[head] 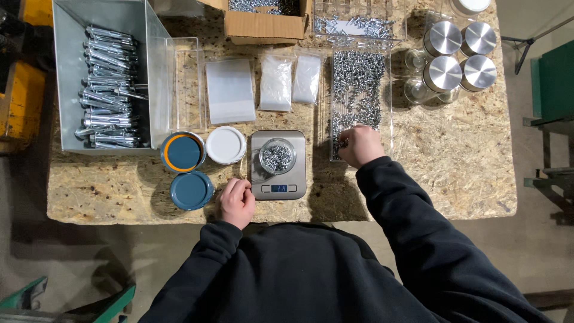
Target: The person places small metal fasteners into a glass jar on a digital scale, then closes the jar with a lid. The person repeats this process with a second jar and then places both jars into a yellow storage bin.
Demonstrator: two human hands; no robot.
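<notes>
Left to right: grey bin (69, 78) of long bolts at 10 o'clock, then blue tubs (183, 152), a white lid (225, 145), empty clear bags (230, 91). Dead centre: small scale (278, 164) with a clear cup (277, 157) of screws on it. Left hand (237, 202) rests on the tabletop (454, 173) just at the scale's 8 o'clock corner, fingers curled in, loosely closed; can't tell if it holds anything. Right hand (360, 145) is down in the clear tray of screws (357, 90) at 2 o'clock from the scale, fingers bunched tight as if pinching screws; the grip itself is hidden. Jars (460, 57) with metal lids at far right. My read: add screws few at a time, keep hands off the scale plate while reading the display.
</notes>
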